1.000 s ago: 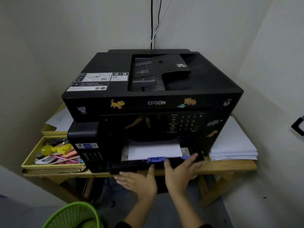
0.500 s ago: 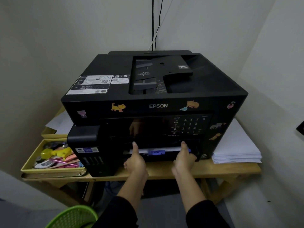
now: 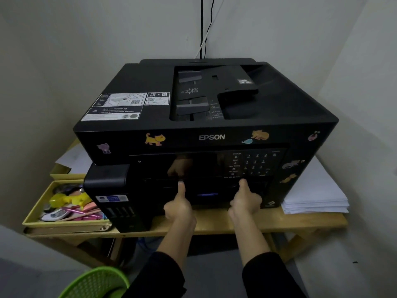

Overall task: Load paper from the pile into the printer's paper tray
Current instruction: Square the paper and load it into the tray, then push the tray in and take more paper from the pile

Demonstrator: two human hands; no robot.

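A black Epson printer (image 3: 206,117) with animal stickers stands on a wooden table (image 3: 214,222). Its paper tray (image 3: 207,196) sits pushed in at the lower front, with only a blue tab showing; the paper inside is hidden. My left hand (image 3: 179,206) and my right hand (image 3: 245,201) press against the tray's front, thumbs pointing up, fingers curled under its lower edge. A pile of white paper (image 3: 313,194) lies on the table to the right of the printer.
A yellow box (image 3: 64,222) of pens and small items sits left of the printer, with loose sheets (image 3: 73,158) behind it. A green basket (image 3: 96,282) is on the floor at lower left. Walls close in on both sides. Cables (image 3: 204,26) hang behind.
The tray, pulled out with white paper showing a second ago, has slid fully into the printer under both hands. The paper is now out of sight.
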